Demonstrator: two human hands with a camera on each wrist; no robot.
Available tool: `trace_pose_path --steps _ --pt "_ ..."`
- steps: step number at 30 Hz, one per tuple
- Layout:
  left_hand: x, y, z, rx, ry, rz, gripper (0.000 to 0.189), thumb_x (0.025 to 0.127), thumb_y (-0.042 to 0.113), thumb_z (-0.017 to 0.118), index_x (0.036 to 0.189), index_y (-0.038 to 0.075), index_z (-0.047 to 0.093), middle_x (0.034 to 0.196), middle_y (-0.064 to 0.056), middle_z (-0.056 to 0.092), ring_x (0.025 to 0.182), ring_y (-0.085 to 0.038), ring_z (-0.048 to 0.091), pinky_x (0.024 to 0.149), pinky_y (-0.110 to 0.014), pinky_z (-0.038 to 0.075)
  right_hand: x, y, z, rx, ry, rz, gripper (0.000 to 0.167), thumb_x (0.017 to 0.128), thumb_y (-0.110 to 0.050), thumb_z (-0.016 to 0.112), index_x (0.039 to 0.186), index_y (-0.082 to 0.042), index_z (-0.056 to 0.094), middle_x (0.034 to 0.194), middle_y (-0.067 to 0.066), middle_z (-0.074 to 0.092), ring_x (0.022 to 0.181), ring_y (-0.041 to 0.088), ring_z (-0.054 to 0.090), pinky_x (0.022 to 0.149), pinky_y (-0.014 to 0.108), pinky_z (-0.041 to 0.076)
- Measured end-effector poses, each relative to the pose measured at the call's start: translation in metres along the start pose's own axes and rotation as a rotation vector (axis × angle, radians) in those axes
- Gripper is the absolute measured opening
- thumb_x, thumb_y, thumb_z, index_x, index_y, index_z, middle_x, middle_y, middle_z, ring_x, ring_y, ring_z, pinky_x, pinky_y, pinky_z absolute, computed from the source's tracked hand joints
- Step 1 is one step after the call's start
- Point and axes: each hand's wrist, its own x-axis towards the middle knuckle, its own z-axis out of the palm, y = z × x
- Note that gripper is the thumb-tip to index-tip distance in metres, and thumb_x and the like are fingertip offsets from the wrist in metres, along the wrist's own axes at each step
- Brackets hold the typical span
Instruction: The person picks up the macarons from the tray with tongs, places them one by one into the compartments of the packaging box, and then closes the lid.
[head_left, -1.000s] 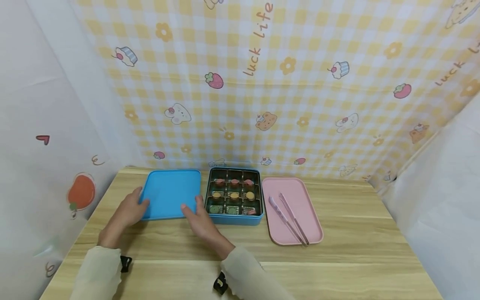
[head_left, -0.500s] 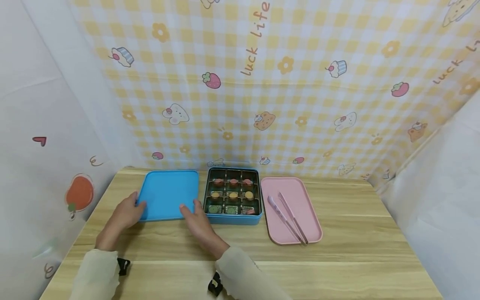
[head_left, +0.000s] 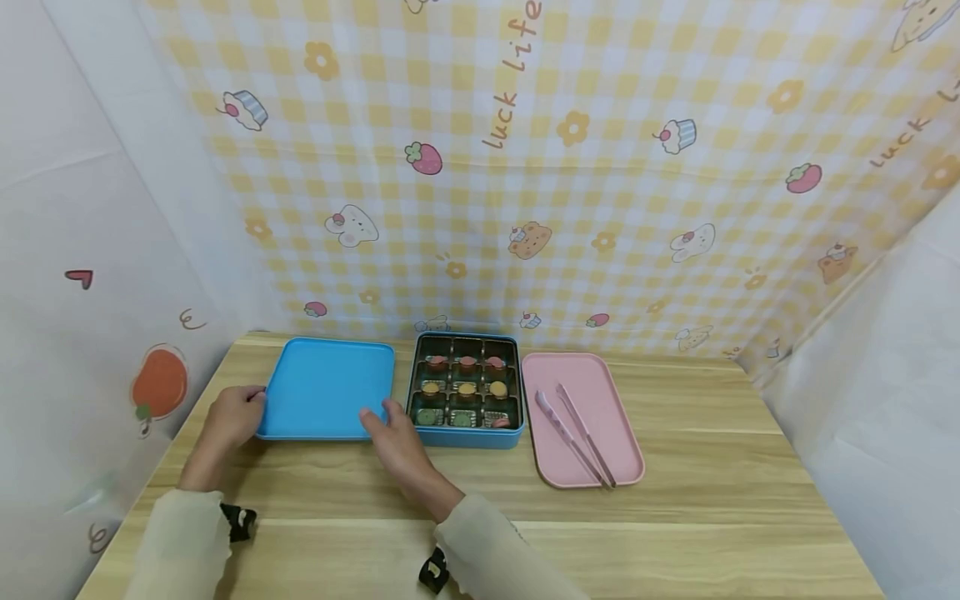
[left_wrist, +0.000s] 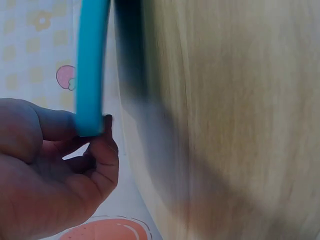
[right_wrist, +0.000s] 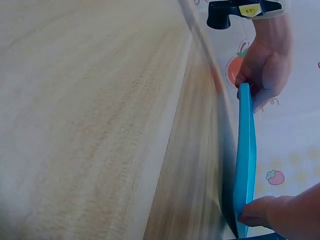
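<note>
A flat blue lid (head_left: pixel 330 387) is held level in front of me. My left hand (head_left: pixel 234 417) grips its front left corner, thumb on top and fingers curled beneath. In the left wrist view there is a gap and a shadow between the lid (left_wrist: pixel 91 75) and the tabletop. At the opposite corner my right hand (head_left: pixel 405 450) holds the lid, with the thumb over its face; the fingers are partly hidden. Right beside that hand stands an open blue box (head_left: pixel 468 439), its divided insert holding small red, yellow and green pieces.
A pink tray (head_left: pixel 558 475) lies right of the box, carrying two slim metal utensils (head_left: pixel 573 435). Behind the wooden table (head_left: pixel 712 500) hangs a yellow checked cloth (head_left: pixel 480 208). White cloth (head_left: pixel 75 333) borders the left side.
My left hand has shifted left and its fingers have curled under the lid's corner. The lid's left side has moved slightly left; the right hand stays nearly in place.
</note>
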Motion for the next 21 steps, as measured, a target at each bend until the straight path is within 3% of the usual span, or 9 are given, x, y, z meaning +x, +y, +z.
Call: trace_pose_path --steps 5,14,21 --pt "0.002 -0.003 -0.002 -0.013 -0.010 -0.048 0.050 0.108 0.015 0.026 0.143 -0.021 0.033 0.143 -0.044 0.033 0.132 -0.056 0.036 0.107 -0.065 0.035 -0.002 0.000 0.000 0.015 -0.002 -0.003 0.067 0.103 -0.047 0.047 0.154 -0.006 0.034 0.159 0.011 0.034 0.145 0.032 0.034 0.115 0.052 0.033" --pt "0.001 -0.006 -0.002 -0.065 0.044 -0.113 0.050 0.108 0.015 0.023 0.145 -0.018 0.030 0.147 -0.041 0.031 0.134 -0.053 0.035 0.108 -0.064 0.035 -0.005 -0.004 0.000 0.044 0.011 -0.021 0.060 0.103 -0.042 0.049 0.151 -0.006 0.039 0.154 0.012 0.041 0.141 0.031 0.041 0.112 0.050 0.038" --pt "0.000 -0.004 -0.013 -0.120 0.013 -0.142 0.053 0.110 0.022 0.024 0.150 -0.014 0.024 0.151 -0.039 0.026 0.137 -0.054 0.030 0.109 -0.065 0.032 -0.010 -0.008 0.002 0.072 0.013 -0.012 0.059 0.103 -0.038 0.051 0.151 -0.006 0.039 0.150 0.014 0.045 0.139 0.031 0.043 0.111 0.050 0.040"
